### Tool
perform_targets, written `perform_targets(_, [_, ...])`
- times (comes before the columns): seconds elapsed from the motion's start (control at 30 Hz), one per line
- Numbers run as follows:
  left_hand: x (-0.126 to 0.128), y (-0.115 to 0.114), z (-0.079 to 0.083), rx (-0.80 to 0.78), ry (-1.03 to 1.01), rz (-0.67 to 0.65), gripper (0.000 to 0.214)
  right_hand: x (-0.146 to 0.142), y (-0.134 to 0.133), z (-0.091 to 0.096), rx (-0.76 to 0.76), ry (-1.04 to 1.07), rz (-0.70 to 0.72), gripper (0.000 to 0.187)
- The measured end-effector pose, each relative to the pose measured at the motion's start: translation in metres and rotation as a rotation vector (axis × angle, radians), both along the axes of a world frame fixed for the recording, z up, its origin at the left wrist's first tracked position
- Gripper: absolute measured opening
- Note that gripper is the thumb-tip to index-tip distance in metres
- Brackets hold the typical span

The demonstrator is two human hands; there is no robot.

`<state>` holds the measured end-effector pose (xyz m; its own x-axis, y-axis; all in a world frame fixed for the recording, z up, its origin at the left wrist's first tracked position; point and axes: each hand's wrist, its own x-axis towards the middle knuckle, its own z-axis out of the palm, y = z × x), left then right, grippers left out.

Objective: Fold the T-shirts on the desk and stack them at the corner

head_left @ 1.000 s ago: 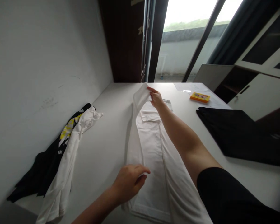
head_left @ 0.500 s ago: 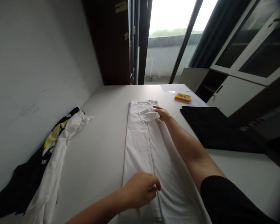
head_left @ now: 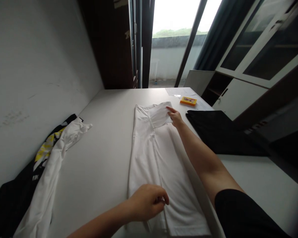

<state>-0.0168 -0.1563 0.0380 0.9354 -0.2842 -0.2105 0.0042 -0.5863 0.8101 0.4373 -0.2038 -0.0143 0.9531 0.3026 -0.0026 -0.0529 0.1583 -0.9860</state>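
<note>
Gripping cloth at the far right corner of the white trousers (head_left: 144, 155) with my right hand (head_left: 175, 117). Index finger is lying across the top of the fabric, thumb is sitting just below it, and the grip is looking narrow; the remaining fingers are mostly hiding from view. The right arm is reaching forward at full stretch, a black sleeve (head_left: 240, 211) covering its upper part.

Left hand (head_left: 148, 202) is staying half curled above the near part of the legs, thumb and fingers leaving a small gap. I'm not able to tell whether it is touching or holding any cloth.

Trousers are lying lengthwise down the middle of the white table (head_left: 96, 158), waist pointing away from me, legs running side by side toward me. A flap of fabric is crossing the waist toward the right hand. One hem is showing at the near right.

Left side, by the wall: a white garment (head_left: 53, 168) is lying beside a black garment with a yellow pattern (head_left: 45, 149), partly overlapping it. Right side: folded black cloth (head_left: 221, 135) is resting near the right forearm. Beyond it, a yellow box (head_left: 188, 101) is sitting beside some papers (head_left: 185, 91).
</note>
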Motion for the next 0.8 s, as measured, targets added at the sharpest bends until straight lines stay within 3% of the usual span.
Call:
perform_targets(0.1, [0.003,0.002,-0.001,0.001,0.008,0.010,0.026,0.000,-0.002,-0.003,-0.104,0.060,0.013,0.057])
perform_targets(0.27, [0.006,0.003,0.000,0.018,0.003,-0.028,0.031,0.002,0.000,-0.005,-0.096,0.118,0.007,0.052])
perform_targets(0.53, [0.007,0.014,0.014,0.011,0.045,-0.329,0.029,0.003,0.002,0.001,-0.147,0.240,-0.014,0.035])
perform_targets(0.67, [0.012,0.007,0.004,0.224,-0.190,-0.191,0.031,0.008,0.011,0.002,-0.081,0.240,-0.021,0.045])
perform_targets(0.8, [0.011,0.002,-0.015,0.388,-0.396,-0.204,0.045,0.011,0.031,0.001,-0.153,0.082,-0.239,0.049])
